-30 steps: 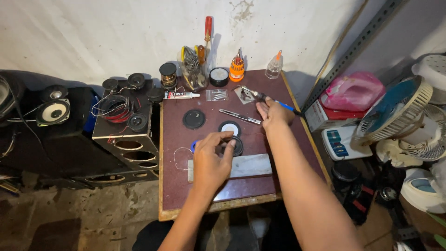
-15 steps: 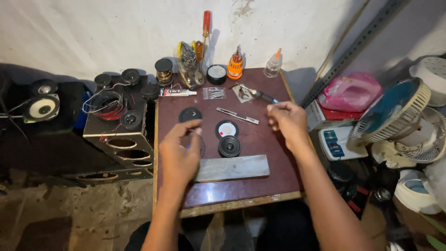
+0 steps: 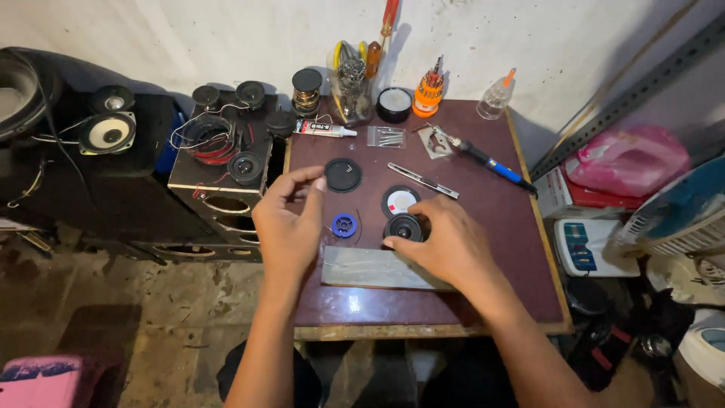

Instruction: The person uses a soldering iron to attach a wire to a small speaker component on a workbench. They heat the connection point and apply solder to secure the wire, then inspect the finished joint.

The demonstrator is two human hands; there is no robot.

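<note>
On table [image 3: 521,249]: left hand [image 3: 291,223] touching black disc [image 3: 343,174]; right hand [image 3: 445,245] gripping small speaker [image 3: 404,227]

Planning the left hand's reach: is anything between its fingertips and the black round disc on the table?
Nothing visible. The left hand has its fingertips right beside the black disc, with no object between. The blue spool lies nearer the person, off that line.

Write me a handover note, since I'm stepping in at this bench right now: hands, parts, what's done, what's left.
Left hand: fingertips touch the edge of the flat black disc; no grip closed on it.
Right hand: fingers rest around the small black speaker on the table.
Nearby: blue spool, white-centred ring, grey slab, tweezers, soldering iron.
Done: parts laid out separately.
Left: nothing is joined; disc and speaker lie apart.
</note>
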